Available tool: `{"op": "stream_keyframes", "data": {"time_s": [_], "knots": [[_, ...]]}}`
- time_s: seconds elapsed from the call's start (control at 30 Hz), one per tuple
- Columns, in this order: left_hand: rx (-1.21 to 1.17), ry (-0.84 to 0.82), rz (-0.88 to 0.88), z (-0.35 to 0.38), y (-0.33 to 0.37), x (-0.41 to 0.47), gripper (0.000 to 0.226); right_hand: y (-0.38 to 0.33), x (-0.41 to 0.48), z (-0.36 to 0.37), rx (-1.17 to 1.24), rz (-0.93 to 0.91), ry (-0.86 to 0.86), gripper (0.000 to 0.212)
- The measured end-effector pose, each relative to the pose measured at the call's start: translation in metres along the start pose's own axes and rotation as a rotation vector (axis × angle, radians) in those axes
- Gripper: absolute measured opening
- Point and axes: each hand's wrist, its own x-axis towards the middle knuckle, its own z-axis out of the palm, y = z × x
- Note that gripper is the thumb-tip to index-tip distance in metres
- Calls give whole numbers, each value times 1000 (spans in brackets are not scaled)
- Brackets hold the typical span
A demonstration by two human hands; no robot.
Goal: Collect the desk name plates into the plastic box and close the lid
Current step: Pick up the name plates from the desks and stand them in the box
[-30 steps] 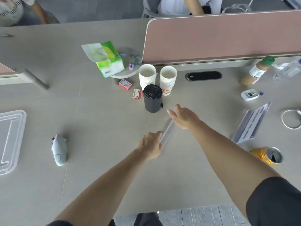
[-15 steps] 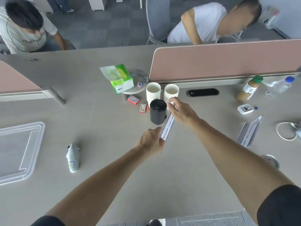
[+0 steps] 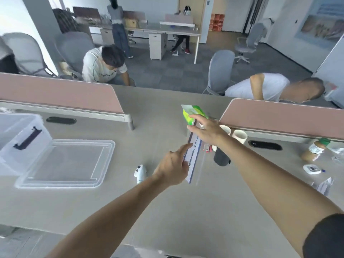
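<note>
Both hands hold one clear desk name plate [image 3: 193,157] with a white and blue printed card, raised above the desk at centre. My left hand [image 3: 172,169] grips its near end, forefinger stretched along it. My right hand [image 3: 206,130] grips its far end. A second name plate [image 3: 324,186] lies on the desk at the far right. The clear plastic box [image 3: 20,138] with a dark handle stands at the left edge, and its clear lid [image 3: 68,162] lies flat beside it on the desk.
A white toy-like object [image 3: 140,173] lies left of my left hand. A green tissue box [image 3: 193,113], paper cups [image 3: 239,135], a black roll [image 3: 221,158] and a brown bottle [image 3: 312,151] stand near the pink divider [image 3: 283,118]. Two people sit beyond the desk.
Both hands lifted the name plate off the desk and carried it leftward. The view swung up and left, bringing the plastic box and its lid into sight.
</note>
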Motion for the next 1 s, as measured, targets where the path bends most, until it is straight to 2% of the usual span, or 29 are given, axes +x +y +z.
{"op": "stream_keyframes", "data": {"time_s": [0.3, 0.53, 0.63, 0.7, 0.87, 1.0], "knots": [[-76, 279, -173, -120, -94, -112, 56, -189, 13, 113, -115, -139, -295, 90], [-45, 412, -341, -187, -154, -192, 55, -300, 6, 204, 25, -305, -440, 84], [-38, 483, -401, -206, -174, -218, 54, -338, 0, 236, 57, -381, -477, 72], [-47, 526, -433, -218, -184, -232, 55, -362, -4, 255, 99, -408, -483, 71], [-54, 611, -496, -249, -212, -247, 56, -404, 2, 301, 155, -372, -552, 89], [-30, 586, -549, -266, -242, -239, 54, -424, 27, 324, 237, -382, -599, 73]]}}
